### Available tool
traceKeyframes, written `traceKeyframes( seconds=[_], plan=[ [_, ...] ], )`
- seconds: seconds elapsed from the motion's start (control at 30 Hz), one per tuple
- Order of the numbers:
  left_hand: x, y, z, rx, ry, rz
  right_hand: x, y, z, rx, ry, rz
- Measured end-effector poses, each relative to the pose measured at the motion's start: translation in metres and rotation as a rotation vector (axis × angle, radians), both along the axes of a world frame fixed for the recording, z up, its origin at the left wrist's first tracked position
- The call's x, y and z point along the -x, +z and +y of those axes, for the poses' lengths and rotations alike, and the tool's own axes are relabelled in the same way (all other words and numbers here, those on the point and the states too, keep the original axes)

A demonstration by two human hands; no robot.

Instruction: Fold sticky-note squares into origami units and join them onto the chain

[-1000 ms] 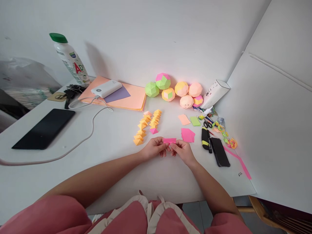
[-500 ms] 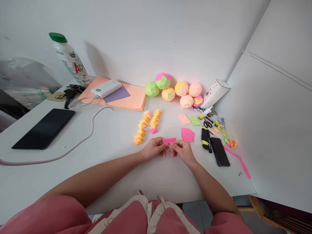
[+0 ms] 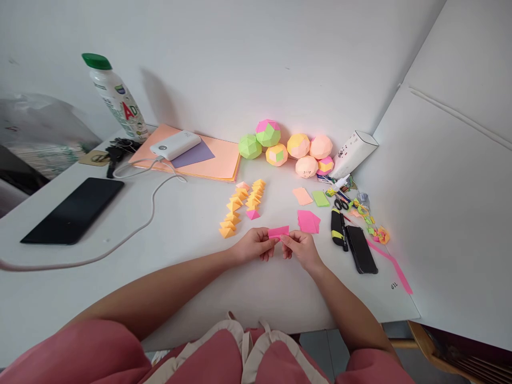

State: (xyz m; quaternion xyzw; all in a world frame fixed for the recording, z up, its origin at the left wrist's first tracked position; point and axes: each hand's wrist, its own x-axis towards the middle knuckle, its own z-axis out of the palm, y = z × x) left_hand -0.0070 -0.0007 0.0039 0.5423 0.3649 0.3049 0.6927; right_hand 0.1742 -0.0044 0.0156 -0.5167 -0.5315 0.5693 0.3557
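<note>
Between my hands is a pink paper [image 3: 279,232], folded into a narrow strip. My left hand [image 3: 258,244] pinches its left end, with thumb and fingers closed. At the other end, my right hand [image 3: 302,248] grips the same paper, thumb along its lower edge. Just beyond the right hand lies a stack of pink paper squares [image 3: 308,221]. Peach paper squares [image 3: 302,196] and green paper squares [image 3: 320,198] lie farther back. Two rows of folded paper units [image 3: 232,206], mostly orange, stand to the left of the pink stack.
Several paper balls [image 3: 268,133] rest against the wall. To the right are scissors [image 3: 341,204], a cutter [image 3: 336,229], a black phone [image 3: 361,249] and a pink strip [image 3: 396,265]. At left are a tablet [image 3: 74,210], a power bank [image 3: 176,145] with cable, and a bottle [image 3: 120,101].
The pink paper tilts slightly, its right end a bit higher, and shows a little more of its face. Both hands keep their hold and have barely moved.
</note>
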Motion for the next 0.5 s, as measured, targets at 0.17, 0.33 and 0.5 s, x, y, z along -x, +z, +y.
traceKeyframes(
  seconds=[0.17,0.33,0.5],
  plan=[
    [0.0006,0.0042,-0.0004,-0.041,-0.036,0.004,0.0014,0.0023,-0.0013,-0.006,0.009,0.014],
    [0.0012,0.003,0.0005,-0.042,-0.047,-0.018,0.0012,0.0026,-0.0014,-0.012,0.021,0.02],
    [0.0022,-0.0009,0.0044,0.004,-0.07,-0.078,0.0009,0.0005,0.0,-0.029,0.036,0.054]
  ],
)
